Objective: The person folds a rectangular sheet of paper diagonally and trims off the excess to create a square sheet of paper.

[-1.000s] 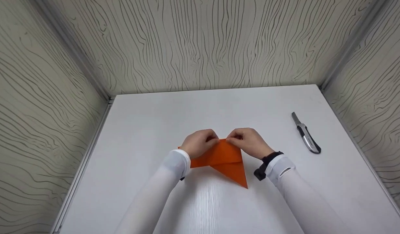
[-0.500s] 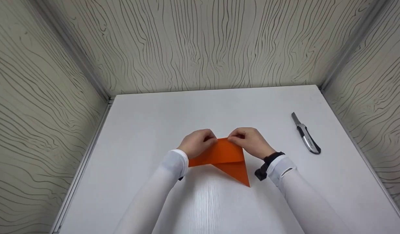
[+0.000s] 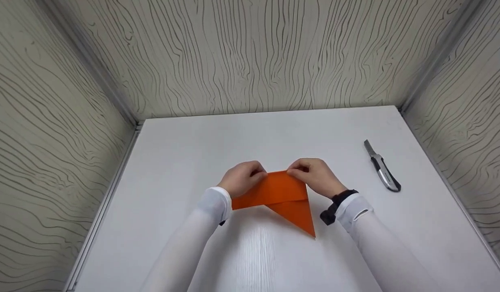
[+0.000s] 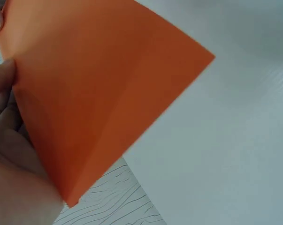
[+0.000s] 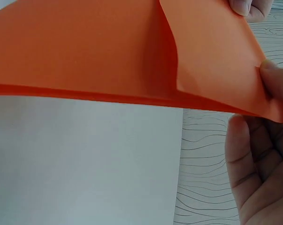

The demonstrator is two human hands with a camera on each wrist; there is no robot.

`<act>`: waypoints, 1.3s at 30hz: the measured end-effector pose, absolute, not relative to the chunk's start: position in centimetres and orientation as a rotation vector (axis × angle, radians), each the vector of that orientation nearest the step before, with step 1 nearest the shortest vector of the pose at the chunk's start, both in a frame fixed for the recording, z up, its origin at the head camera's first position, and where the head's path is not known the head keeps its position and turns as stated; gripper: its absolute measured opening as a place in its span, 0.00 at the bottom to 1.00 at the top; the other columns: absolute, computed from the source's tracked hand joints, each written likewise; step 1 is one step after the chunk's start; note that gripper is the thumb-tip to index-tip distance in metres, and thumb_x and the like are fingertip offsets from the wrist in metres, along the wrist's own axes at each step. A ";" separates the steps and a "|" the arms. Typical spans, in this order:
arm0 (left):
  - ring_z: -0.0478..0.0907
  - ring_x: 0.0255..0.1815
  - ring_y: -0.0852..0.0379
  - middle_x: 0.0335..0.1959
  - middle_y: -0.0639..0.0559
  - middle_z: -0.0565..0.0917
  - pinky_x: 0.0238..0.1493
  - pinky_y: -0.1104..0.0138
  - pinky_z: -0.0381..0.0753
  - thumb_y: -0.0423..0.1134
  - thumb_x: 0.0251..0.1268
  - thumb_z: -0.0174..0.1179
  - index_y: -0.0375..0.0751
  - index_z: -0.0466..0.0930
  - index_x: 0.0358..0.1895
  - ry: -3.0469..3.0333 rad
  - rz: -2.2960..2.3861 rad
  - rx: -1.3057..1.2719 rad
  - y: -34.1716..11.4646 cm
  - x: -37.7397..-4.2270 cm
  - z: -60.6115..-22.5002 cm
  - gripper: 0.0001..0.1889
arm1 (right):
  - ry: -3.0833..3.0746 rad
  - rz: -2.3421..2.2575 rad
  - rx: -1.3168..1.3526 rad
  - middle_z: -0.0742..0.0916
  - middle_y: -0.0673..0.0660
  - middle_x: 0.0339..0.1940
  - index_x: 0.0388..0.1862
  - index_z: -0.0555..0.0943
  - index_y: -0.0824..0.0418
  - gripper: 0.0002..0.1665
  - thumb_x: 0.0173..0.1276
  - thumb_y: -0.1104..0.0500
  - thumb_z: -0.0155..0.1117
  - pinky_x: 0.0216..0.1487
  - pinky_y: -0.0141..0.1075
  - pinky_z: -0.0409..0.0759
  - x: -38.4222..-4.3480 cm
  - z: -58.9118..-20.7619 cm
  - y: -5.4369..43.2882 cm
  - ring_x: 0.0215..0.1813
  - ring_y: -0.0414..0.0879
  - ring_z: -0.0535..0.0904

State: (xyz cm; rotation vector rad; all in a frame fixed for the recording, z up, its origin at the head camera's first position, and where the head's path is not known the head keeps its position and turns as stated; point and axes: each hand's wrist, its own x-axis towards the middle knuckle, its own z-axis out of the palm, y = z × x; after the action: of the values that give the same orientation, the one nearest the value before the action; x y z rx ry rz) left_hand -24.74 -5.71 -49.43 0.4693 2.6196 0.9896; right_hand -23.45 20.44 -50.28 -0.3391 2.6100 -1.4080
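A folded sheet of orange paper (image 3: 280, 190) is held up between my two hands, its top a straight fold and a pointed flap hanging down at the right. My left hand (image 3: 242, 177) pinches the top fold between thumb and fingers and covers the paper's left part. At the fold's right end, my right hand (image 3: 315, 175) pinches it thumb-in-front. The right wrist view shows the turned-down strip of the orange paper (image 5: 216, 56) standing slightly apart from the layer behind. In the left wrist view, the orange paper (image 4: 103, 84) tapers to a lower corner near my palm.
A utility knife (image 3: 383, 168) with a silver and black handle lies at the right on the white table (image 3: 185, 146), its blade end pointing away. Wood-patterned walls (image 3: 250, 56) stand behind the table and on both sides.
My hands have drawn slightly apart along the top fold, the left one leftward and the right one a little rightward. More of the fold shows between them, and the pointed flap has shifted right.
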 end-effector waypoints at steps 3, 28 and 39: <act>0.79 0.40 0.57 0.37 0.62 0.83 0.52 0.63 0.81 0.51 0.74 0.62 0.57 0.84 0.45 2.621 0.978 0.489 -5.9 -24.8 -49.5 0.07 | 2.615 -1.411 -0.339 0.87 0.51 0.41 0.44 0.89 0.50 0.08 0.74 0.50 0.68 0.47 0.42 0.82 -23.5 -50.3 20.5 0.42 0.51 0.80; 0.79 0.40 0.54 0.37 0.61 0.83 0.51 0.61 0.82 0.50 0.75 0.62 0.57 0.84 0.43 2.591 1.049 0.452 -7.1 -24.7 -49.7 0.05 | 2.625 -1.437 -0.281 0.87 0.52 0.42 0.46 0.88 0.51 0.09 0.74 0.50 0.68 0.48 0.43 0.81 -23.2 -50.1 21.2 0.43 0.52 0.80; 0.79 0.39 0.54 0.36 0.59 0.83 0.49 0.62 0.82 0.49 0.74 0.62 0.55 0.83 0.42 2.590 1.065 0.434 -7.7 -24.9 -50.0 0.05 | 2.631 -1.464 -0.279 0.87 0.52 0.42 0.45 0.88 0.51 0.10 0.73 0.48 0.69 0.48 0.44 0.80 -23.2 -49.9 21.7 0.44 0.52 0.79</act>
State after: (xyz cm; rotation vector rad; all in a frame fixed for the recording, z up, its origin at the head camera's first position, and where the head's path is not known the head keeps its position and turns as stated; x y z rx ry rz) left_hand -24.93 -7.73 -49.97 0.4339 2.5902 1.0654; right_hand -23.21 21.69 -49.93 -0.2793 2.6309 -1.4640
